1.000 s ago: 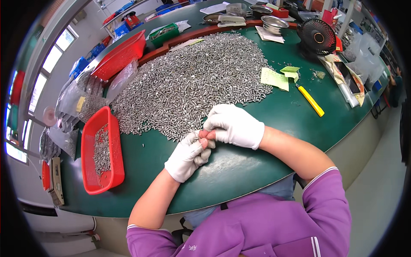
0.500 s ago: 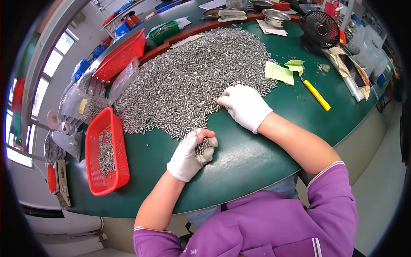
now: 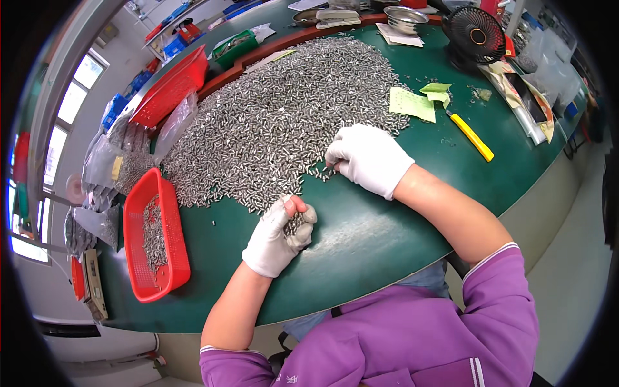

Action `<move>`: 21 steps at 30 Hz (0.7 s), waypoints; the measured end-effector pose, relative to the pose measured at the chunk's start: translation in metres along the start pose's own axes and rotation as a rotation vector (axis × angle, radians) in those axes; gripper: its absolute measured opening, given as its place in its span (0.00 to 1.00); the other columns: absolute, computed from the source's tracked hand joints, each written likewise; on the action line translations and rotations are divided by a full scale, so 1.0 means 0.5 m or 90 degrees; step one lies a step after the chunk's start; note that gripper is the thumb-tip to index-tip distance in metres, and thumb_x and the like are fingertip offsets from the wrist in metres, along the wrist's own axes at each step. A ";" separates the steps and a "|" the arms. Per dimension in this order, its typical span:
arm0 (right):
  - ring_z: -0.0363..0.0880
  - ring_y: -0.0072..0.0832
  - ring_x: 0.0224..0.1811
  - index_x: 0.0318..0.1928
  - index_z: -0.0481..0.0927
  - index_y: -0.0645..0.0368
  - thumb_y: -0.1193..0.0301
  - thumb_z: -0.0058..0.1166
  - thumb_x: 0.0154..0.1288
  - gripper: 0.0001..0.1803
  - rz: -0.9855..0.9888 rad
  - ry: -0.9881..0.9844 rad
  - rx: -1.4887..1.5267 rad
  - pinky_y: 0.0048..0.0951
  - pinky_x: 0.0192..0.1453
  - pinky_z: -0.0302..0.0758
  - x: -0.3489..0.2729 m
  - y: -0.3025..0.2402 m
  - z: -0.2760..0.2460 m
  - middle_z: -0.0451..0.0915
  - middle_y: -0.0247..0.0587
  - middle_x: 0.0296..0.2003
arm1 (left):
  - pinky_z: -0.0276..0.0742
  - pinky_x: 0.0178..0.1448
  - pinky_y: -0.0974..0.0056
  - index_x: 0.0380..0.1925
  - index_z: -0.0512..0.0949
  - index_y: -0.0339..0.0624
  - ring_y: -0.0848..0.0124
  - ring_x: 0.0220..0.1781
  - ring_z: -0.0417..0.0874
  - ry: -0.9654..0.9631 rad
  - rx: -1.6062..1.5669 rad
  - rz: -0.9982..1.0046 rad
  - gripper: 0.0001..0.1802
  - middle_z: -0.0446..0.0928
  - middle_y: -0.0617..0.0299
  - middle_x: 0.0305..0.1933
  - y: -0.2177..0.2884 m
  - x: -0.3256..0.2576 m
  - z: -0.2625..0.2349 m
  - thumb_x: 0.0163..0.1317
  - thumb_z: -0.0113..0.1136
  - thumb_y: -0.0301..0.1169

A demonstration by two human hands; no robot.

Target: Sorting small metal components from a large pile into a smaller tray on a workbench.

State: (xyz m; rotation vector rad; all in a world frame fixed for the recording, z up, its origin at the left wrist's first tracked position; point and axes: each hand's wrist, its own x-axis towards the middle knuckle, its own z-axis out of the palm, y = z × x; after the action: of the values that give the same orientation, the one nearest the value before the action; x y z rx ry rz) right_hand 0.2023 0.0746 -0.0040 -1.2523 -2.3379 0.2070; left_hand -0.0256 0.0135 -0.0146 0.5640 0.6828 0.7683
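Observation:
A wide heap of small silvery metal pins (image 3: 277, 109) covers much of the green table. My left hand (image 3: 274, 238), in a white glove with bare skin showing at the thumb and finger, is cupped shut around a handful of the same pins at the heap's near edge. To its right, my gloved right hand (image 3: 369, 160) bends palm down over the heap's near right edge. Its fingertips are pressed together beside several loose pins (image 3: 320, 173); what they hold, if anything, is hidden.
Left of my left hand is a red perforated basket (image 3: 178, 222) with pins inside. A yellow cutter knife (image 3: 472, 137), green paper notes (image 3: 412, 104) and a black fan (image 3: 477, 35) lie or stand to the right. Another red basket (image 3: 171, 87) leans at the far left.
The view has shifted slightly. My right fingertips have drawn a little nearer to me, and several pins now show apart at the heap's edge. My left hand keeps its handful.

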 end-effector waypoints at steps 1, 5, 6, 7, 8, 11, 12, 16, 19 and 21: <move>0.77 0.37 0.38 0.30 0.82 0.51 0.70 0.57 0.52 0.04 -0.012 0.004 0.016 0.37 0.43 0.75 -0.001 0.001 0.000 0.78 0.37 0.30 | 0.67 0.31 0.71 0.34 0.70 0.47 0.76 0.24 0.68 -0.007 0.015 0.002 0.11 0.74 0.62 0.34 0.001 0.000 0.003 0.65 0.54 0.42; 0.77 0.38 0.38 0.31 0.82 0.52 0.69 0.57 0.52 0.05 -0.040 -0.002 0.011 0.37 0.42 0.74 -0.006 0.006 0.014 0.77 0.38 0.29 | 0.66 0.30 0.72 0.34 0.70 0.48 0.76 0.24 0.68 -0.009 0.016 0.001 0.11 0.74 0.62 0.34 0.001 0.001 0.004 0.64 0.55 0.41; 0.77 0.38 0.38 0.32 0.82 0.52 0.69 0.57 0.52 0.05 -0.034 -0.024 -0.010 0.37 0.42 0.74 -0.006 0.006 0.016 0.78 0.39 0.30 | 0.66 0.30 0.72 0.35 0.71 0.48 0.76 0.24 0.68 -0.007 0.013 0.001 0.11 0.74 0.62 0.34 0.000 0.001 0.003 0.64 0.56 0.41; 0.77 0.38 0.38 0.32 0.82 0.52 0.69 0.57 0.52 0.05 -0.033 -0.024 -0.010 0.37 0.42 0.74 -0.005 0.005 0.014 0.78 0.39 0.30 | 0.66 0.30 0.72 0.35 0.71 0.48 0.76 0.24 0.68 -0.004 0.011 0.001 0.11 0.74 0.62 0.34 0.000 0.001 0.002 0.64 0.56 0.41; 0.77 0.39 0.38 0.32 0.82 0.52 0.69 0.57 0.52 0.05 -0.002 -0.052 0.009 0.37 0.42 0.74 -0.004 0.003 0.011 0.78 0.39 0.30 | 0.66 0.30 0.72 0.35 0.71 0.48 0.76 0.24 0.68 -0.005 0.011 0.000 0.11 0.74 0.62 0.34 0.001 0.001 0.003 0.64 0.56 0.41; 0.78 0.40 0.37 0.31 0.81 0.52 0.69 0.56 0.53 0.05 0.035 -0.078 0.031 0.37 0.42 0.74 -0.004 0.005 0.012 0.78 0.40 0.30 | 0.65 0.30 0.72 0.37 0.71 0.48 0.76 0.24 0.68 -0.003 0.015 0.000 0.11 0.75 0.62 0.35 0.002 0.000 0.003 0.63 0.57 0.41; 0.78 0.40 0.36 0.31 0.81 0.53 0.69 0.56 0.53 0.05 0.039 -0.077 0.034 0.38 0.42 0.74 -0.005 0.006 0.012 0.78 0.40 0.30 | 0.66 0.30 0.72 0.38 0.72 0.48 0.76 0.25 0.69 -0.006 0.017 -0.001 0.12 0.75 0.62 0.35 0.002 0.000 0.002 0.62 0.58 0.41; 0.77 0.41 0.36 0.31 0.80 0.54 0.69 0.56 0.53 0.05 0.034 -0.121 0.007 0.38 0.42 0.74 0.000 0.001 0.005 0.78 0.41 0.30 | 0.66 0.31 0.72 0.41 0.72 0.48 0.77 0.27 0.69 -0.004 0.028 -0.007 0.13 0.75 0.63 0.36 0.003 0.000 -0.003 0.61 0.60 0.40; 0.77 0.41 0.36 0.32 0.79 0.56 0.68 0.56 0.54 0.07 -0.001 -0.060 0.101 0.37 0.42 0.74 -0.001 -0.015 0.007 0.77 0.42 0.30 | 0.66 0.31 0.73 0.42 0.72 0.48 0.77 0.27 0.69 0.001 0.030 -0.003 0.13 0.75 0.64 0.37 0.000 0.000 0.000 0.61 0.60 0.39; 0.76 0.36 0.35 0.34 0.79 0.58 0.66 0.57 0.55 0.10 -0.045 -0.024 0.301 0.34 0.41 0.73 -0.007 -0.032 0.009 0.76 0.43 0.31 | 0.63 0.30 0.75 0.43 0.72 0.46 0.79 0.26 0.67 -0.013 0.023 0.006 0.12 0.75 0.65 0.36 -0.004 0.002 0.003 0.63 0.59 0.36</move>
State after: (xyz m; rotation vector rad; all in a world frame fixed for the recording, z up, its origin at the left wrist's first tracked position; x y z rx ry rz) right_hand 0.1899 0.0629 -0.0038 -0.9356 -2.1808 0.7178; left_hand -0.0234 0.0129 -0.0154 0.6074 0.6759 0.7592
